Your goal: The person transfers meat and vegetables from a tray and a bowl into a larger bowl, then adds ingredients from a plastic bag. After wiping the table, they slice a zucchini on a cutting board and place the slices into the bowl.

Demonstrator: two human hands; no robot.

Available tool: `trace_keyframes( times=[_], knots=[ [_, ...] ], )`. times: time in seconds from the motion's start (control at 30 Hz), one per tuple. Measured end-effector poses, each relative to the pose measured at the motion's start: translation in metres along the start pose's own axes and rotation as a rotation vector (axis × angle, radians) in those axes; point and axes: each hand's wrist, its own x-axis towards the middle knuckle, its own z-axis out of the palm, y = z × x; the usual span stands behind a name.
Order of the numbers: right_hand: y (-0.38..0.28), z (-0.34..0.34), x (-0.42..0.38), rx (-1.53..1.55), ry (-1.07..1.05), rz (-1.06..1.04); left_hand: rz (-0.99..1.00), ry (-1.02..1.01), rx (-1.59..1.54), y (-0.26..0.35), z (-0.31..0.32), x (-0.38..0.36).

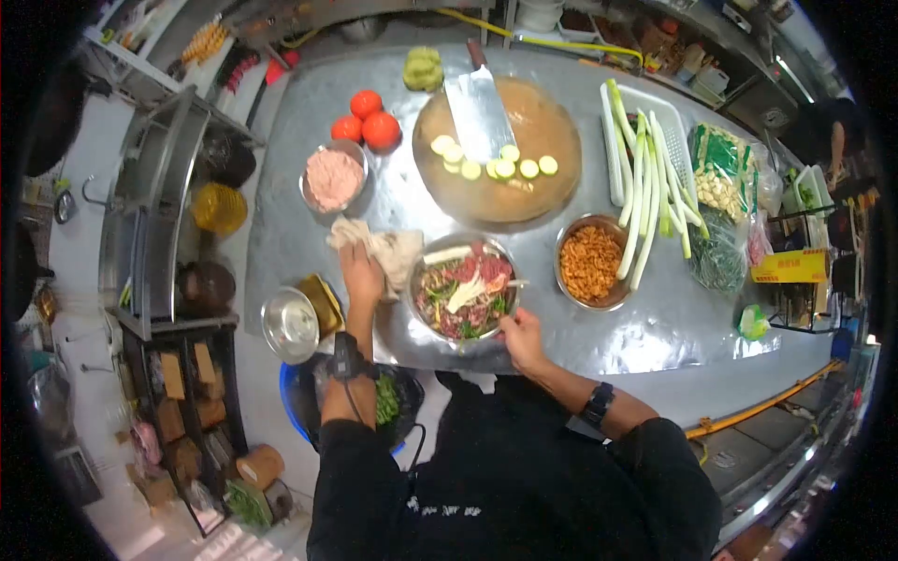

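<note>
My left hand (361,273) presses down on a crumpled beige cloth (398,254), its fingertips sunk in the folds. Just right of the cloth stands a metal bowl (417,316) with sliced raw meat (479,266), pale shreds and chopped greens. Close to that bowl's lower right rim, my right hand (524,338) is closed, thumb and fingers pinched at the edge. To its right sits a second metal bowl of brown chopped food (591,262). A small bowl of clear liquid (290,324) rests left of my left forearm.
A cleaver (481,117) lies on the round chopping board (544,112) among pale green slices (505,169). Ground meat (334,179) and tomatoes (381,130) stand at left. Leeks (645,196) lie across a white basket (686,126) at right. A tub with greens (386,399) is below the table edge.
</note>
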Motion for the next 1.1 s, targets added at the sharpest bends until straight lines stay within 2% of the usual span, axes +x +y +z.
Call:
trace_keyframes(
  times=[0.07, 0.13, 0.2, 0.23, 0.27, 0.3, 0.33, 0.4, 0.47, 0.57, 0.67, 0.73, 0.8, 0.87, 0.9, 1.0, 1.1],
  knots=[
    [-0.057, -0.008, -0.014, -0.076, -0.009, -0.049, -0.059, 0.026, -0.1, 0.014, 0.012, -0.003],
    [-0.12, -0.01, -0.024, -0.104, -0.033, -0.05, -0.114, 0.016, -0.334, 0.059, 0.003, -0.009],
    [-0.165, -0.016, -0.014, -0.115, -0.073, -0.119, -0.048, -0.124, -0.529, 0.131, -0.029, -0.014],
    [-0.18, -0.022, -0.006, -0.129, -0.096, -0.178, -0.144, -0.204, -0.683, 0.159, -0.026, -0.024],
    [-0.197, -0.024, -0.004, -0.189, -0.098, -0.206, -0.129, -0.245, -0.669, 0.176, -0.001, -0.045],
    [-0.208, -0.019, -0.003, -0.076, -0.098, -0.22, -0.114, -0.284, -0.656, 0.192, 0.023, -0.065],
    [-0.212, -0.024, 0.004, -0.128, -0.088, -0.257, 0.081, -0.364, -0.646, 0.209, 0.04, -0.084],
    [-0.219, -0.02, 0.007, -0.15, -0.093, -0.284, 0.197, -0.599, -0.748, 0.236, 0.005, -0.116],
    [-0.213, -0.012, 0.007, -0.136, -0.038, -0.249, 0.61, -0.349, -0.435, 0.224, -0.013, -0.144],
    [-0.182, -0.004, 0.013, -0.109, -0.032, -0.185, 0.664, -0.287, -0.32, 0.17, -0.023, -0.141],
    [-0.149, 0.014, 0.008, -0.076, -0.022, -0.142, 0.613, -0.265, -0.349, 0.095, -0.032, -0.102],
    [-0.123, 0.019, 0.008, -0.071, -0.008, -0.079, 0.097, -0.319, -0.436, 0.023, -0.001, -0.077],
    [-0.106, 0.032, 0.002, -0.064, 0.016, -0.046, 0.104, -0.112, -0.119, -0.02, -0.052, -0.009],
    [-0.093, 0.042, 0.0, -0.101, 0.015, -0.022, 0.259, 0.031, 0.069, -0.028, -0.137, 0.048],
    [-0.083, 0.045, 0.003, -0.14, 0.007, -0.012, 0.209, 0.097, 0.085, -0.035, -0.163, 0.066],
    [-0.063, 0.067, 0.012, -0.113, 0.003, 0.001, 0.112, 0.183, 0.123, -0.079, -0.198, 0.108],
    [-0.038, 0.085, 0.033, -0.1, 0.037, 0.005, 0.027, 0.23, 0.136, -0.13, -0.193, 0.13]
  ],
)
